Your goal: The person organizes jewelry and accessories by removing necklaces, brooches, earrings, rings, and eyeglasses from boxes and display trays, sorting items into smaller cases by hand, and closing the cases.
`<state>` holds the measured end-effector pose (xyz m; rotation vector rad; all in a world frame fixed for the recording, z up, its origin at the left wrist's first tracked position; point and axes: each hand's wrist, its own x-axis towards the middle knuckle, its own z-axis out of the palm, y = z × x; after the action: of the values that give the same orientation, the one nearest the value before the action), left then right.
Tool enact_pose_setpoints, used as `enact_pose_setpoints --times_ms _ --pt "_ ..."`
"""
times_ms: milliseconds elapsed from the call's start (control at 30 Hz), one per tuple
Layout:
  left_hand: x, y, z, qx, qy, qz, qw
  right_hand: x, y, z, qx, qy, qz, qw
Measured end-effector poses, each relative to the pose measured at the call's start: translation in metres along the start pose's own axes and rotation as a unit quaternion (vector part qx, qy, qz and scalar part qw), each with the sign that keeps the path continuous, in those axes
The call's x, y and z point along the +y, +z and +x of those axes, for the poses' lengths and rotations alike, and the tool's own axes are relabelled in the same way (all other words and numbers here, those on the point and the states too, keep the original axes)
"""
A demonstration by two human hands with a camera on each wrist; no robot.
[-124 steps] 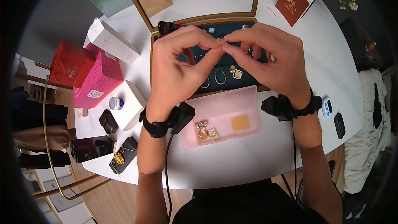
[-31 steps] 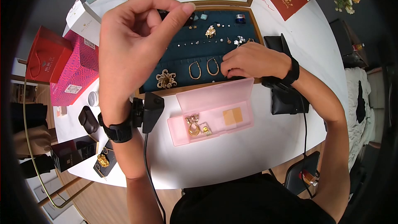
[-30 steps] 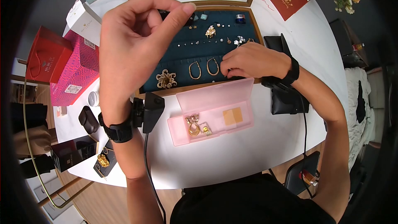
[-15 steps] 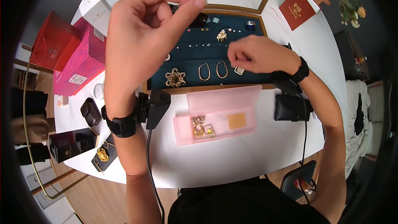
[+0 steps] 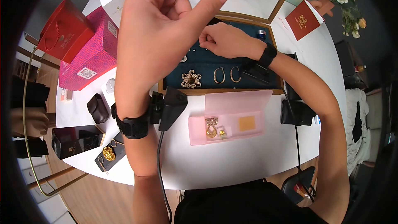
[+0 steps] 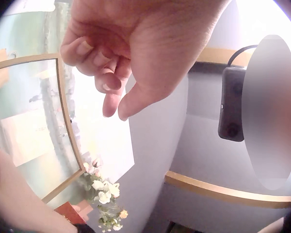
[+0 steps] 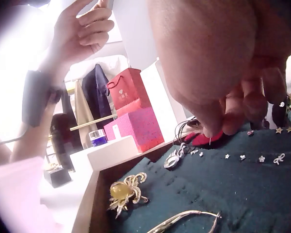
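Observation:
My left hand (image 5: 153, 41) is raised above the left side of the jewelry case, thumb and index finger drawn together. Nothing shows between its fingertips, and I cannot tell whether it holds something tiny. Farther back, my right hand (image 5: 234, 41) is over the dark green velvet tray (image 5: 207, 64). In the right wrist view its thumb and finger pinch a stud earring (image 7: 210, 141); only a thin post shows, pointing down close over the velvet. Small studs (image 7: 242, 158) sit in a row beside it. A flower brooch (image 5: 191, 79) and hoop earrings (image 5: 219, 75) lie along the tray's front.
An open pink box (image 5: 238, 103) with gold jewelry stands before the case. At left are a red bag (image 5: 68, 29), a pink patterned box (image 5: 91, 49), a dark pouch (image 5: 98, 108) and a black box (image 5: 76, 141). A red booklet (image 5: 304, 20) stands at back right.
From meeting at the fingertips, my hands have separated. My right hand went to the tray's front right, then moved left and back. My left hand stays raised; the view has shifted.

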<state>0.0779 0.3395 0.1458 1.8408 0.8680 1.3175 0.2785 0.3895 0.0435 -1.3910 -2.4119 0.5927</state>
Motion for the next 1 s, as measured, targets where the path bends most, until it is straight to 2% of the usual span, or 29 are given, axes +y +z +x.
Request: enact_pose_setpoints --times_ms 167,233,367,433,567,633,667,733,867,933,967,1000 --pt "0.013 -0.002 -0.001 0.007 -0.005 -0.021 1.0 0.002 0.002 0.008 -0.037 0.038 -0.04 0.998" --pt "0.03 -0.002 0.0 0.0 -0.099 -0.098 0.99 0.016 0.011 0.012 0.006 -0.055 -0.05 0.997" --pt "0.032 -0.003 -0.001 -0.005 -0.098 -0.083 0.992 0.023 0.019 0.013 0.019 -0.061 -0.039 0.997" --pt "0.026 0.005 -0.005 0.046 -0.025 -0.037 0.998 0.023 0.022 0.014 0.015 -0.068 -0.054 0.996" --pt "0.027 -0.003 -0.003 0.008 -0.05 -0.094 0.994 0.021 0.022 0.015 0.008 -0.077 -0.053 0.996" --pt "0.027 0.003 -0.006 0.038 -0.003 -0.018 0.999 0.019 0.015 0.015 -0.033 -0.02 0.015 0.999" --pt "0.027 0.001 -0.005 0.039 -0.003 -0.018 0.999 0.009 0.006 0.013 -0.033 -0.02 0.015 0.999" --pt "0.027 -0.005 -0.001 -0.006 -0.06 -0.091 0.994 -0.007 -0.01 0.008 -0.06 0.026 -0.043 0.997" --pt "0.025 -0.005 -0.001 -0.011 -0.05 -0.108 0.993 -0.003 -0.014 0.008 -0.025 0.036 -0.02 0.999" --pt "0.027 -0.005 -0.001 -0.015 -0.06 -0.107 0.992 0.0 -0.014 0.006 -0.018 -0.023 -0.043 0.999" --pt "0.027 -0.004 -0.001 -0.015 -0.059 -0.106 0.992 0.003 -0.012 0.003 -0.018 -0.023 -0.043 0.999" --pt "0.027 -0.004 -0.001 -0.016 -0.065 -0.11 0.992 0.004 -0.008 -0.002 0.03 -0.102 -0.099 0.989"
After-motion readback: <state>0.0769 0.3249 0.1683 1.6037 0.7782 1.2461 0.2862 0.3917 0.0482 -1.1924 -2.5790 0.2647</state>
